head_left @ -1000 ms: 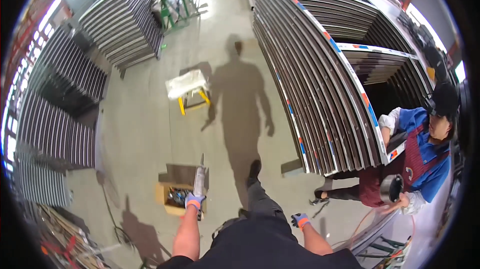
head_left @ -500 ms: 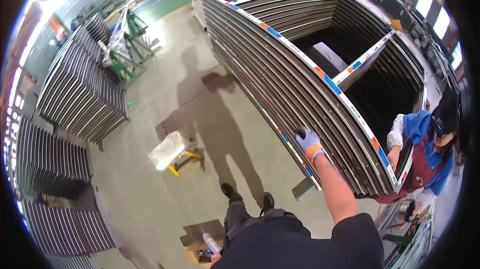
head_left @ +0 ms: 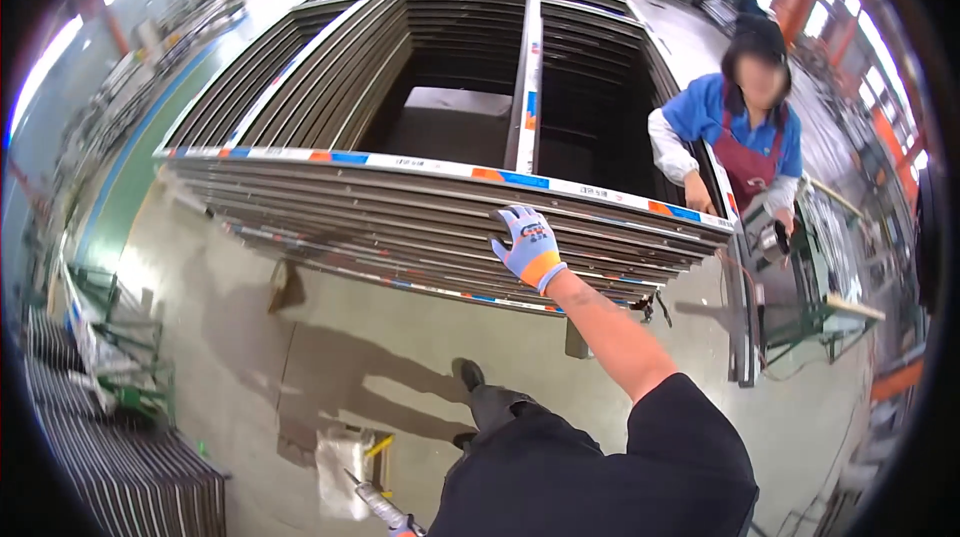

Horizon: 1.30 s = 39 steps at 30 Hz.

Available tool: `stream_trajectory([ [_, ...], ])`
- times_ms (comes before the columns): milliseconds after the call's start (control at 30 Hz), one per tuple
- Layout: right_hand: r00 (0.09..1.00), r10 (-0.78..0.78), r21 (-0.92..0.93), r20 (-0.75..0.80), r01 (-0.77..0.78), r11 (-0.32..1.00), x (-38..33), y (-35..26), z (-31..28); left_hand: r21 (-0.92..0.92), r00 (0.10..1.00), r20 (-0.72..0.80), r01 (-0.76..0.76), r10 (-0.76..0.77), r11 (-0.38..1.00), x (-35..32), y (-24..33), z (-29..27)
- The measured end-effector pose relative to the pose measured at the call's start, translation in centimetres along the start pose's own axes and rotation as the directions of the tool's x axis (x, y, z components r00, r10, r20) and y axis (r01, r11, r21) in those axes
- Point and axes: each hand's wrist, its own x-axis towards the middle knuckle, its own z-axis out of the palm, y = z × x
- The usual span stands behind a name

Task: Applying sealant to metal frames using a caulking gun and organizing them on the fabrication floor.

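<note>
There was my right hand, fingers spread at the frames (contact unclear); a light, flat touch suited best! Lower left, my left hand gripped the gun, nozzle best kept clear.

The smooth grey-beige floor, crossed at the left by a green strip with a blue edge, bears a broad stack of dark brown rectangular metal frames, its top marked with white, blue and orange strips, a grey block showing beneath its near side. A low yellow-legged stool topped with a crumpled whitish plastic sheet stands at the lower middle, while green metal trestles and a pile of dark, pale-edged frames stand farther left.
</note>
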Motion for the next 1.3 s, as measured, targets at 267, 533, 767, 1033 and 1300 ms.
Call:
stream_trajectory([
  [267,0.988,-0.021,-0.113,-0.155,0.003,0.994,6.1,1.3,0.3,0.351,0.881,-0.276,-0.279,0.383,0.894,0.2,26.2,6.8],
  [533,0.994,0.103,-0.086,0.036,-0.1,0.991,18.2,0.4,4.0,0.794,0.323,-0.083,-0.55,0.943,0.258,-4.0,44.4,24.1],
  [767,0.902,0.291,-0.084,0.319,-0.279,0.957,23.2,-1.0,8.0,0.708,0.114,0.222,-0.702,0.968,-0.079,-7.1,60.7,30.2],
  [1033,0.901,0.388,-0.198,0.196,-0.351,0.915,22.4,-1.2,9.0,0.634,0.134,0.491,-0.732,0.861,-0.248,-17.2,72.6,42.1],
  [1300,0.882,0.438,-0.247,0.172,-0.392,0.886,22.2,-2.8,8.1,0.556,-0.047,0.746,-0.505,0.664,-0.66,-23.9,82.8,48.1],
])
